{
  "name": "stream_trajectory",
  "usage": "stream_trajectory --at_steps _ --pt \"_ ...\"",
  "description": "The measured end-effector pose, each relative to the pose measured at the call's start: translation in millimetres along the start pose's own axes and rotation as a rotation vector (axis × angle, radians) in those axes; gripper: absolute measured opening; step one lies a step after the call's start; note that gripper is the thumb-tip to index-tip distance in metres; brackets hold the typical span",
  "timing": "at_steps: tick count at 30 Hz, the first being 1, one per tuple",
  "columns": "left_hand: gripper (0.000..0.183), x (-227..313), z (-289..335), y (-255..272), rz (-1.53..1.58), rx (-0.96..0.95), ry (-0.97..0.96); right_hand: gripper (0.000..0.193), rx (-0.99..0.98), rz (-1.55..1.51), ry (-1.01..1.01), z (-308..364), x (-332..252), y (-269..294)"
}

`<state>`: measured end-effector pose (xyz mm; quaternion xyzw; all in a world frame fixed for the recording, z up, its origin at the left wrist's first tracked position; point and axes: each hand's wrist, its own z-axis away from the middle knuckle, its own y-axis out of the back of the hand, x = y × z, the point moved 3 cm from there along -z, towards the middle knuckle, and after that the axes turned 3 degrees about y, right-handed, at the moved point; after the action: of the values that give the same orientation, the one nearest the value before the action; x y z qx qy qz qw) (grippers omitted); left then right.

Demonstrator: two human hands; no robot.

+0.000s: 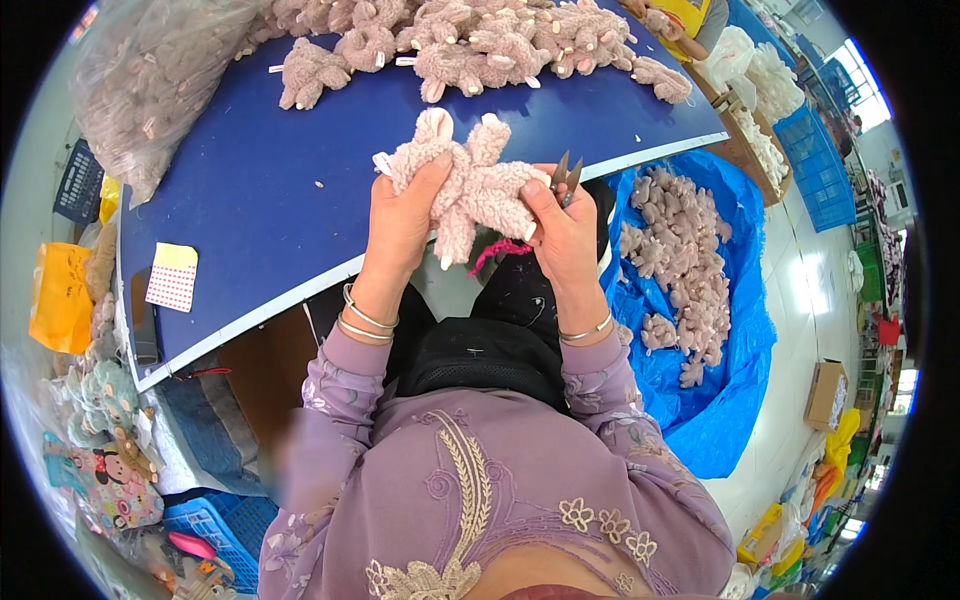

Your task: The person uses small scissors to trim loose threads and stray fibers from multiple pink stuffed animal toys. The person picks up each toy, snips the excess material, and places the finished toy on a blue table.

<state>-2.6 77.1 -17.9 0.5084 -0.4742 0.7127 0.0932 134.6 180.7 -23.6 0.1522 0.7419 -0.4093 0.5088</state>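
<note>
A fluffy pale-pink plush toy (468, 188) with stubby limbs and a white tag is held up over the near edge of the blue table. My left hand (402, 212) is closed on the toy's head end, the thumb pressed across its front. My right hand (566, 228) pinches one of its limbs between thumb and fingers. In that same hand sits a pair of thread snips (567, 180), dark blades pointing up and away from the toy. A strand of magenta yarn (500, 252) shows just below the toy, near my lap.
Similar plush toys (480, 50) are heaped along the far side of the blue table (290, 190). A full clear bag (150, 90) stands far left, a yellow-and-white card (172, 277) nearer. At right, a blue plastic sack (735, 400) holds more toys. Someone's hand (660, 25) shows far right.
</note>
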Motion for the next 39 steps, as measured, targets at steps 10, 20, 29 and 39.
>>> stream_trajectory --at_steps 10,20,29,39 --pt "0.027 -4 -2 8 0.041 0.047 0.060 0.024 -0.029 0.063 -0.081 2 -4 12" --pt "0.031 -1 -7 16 0.038 0.071 0.037 0.021 -0.048 0.338 0.017 -3 -22 7" --pt "0.044 -4 -6 11 0.043 0.070 0.080 0.015 -0.125 0.396 -0.068 2 -4 11" --pt "0.039 -4 -4 9 -0.092 -0.120 0.029 0.006 -0.054 0.228 -0.223 1 2 21"
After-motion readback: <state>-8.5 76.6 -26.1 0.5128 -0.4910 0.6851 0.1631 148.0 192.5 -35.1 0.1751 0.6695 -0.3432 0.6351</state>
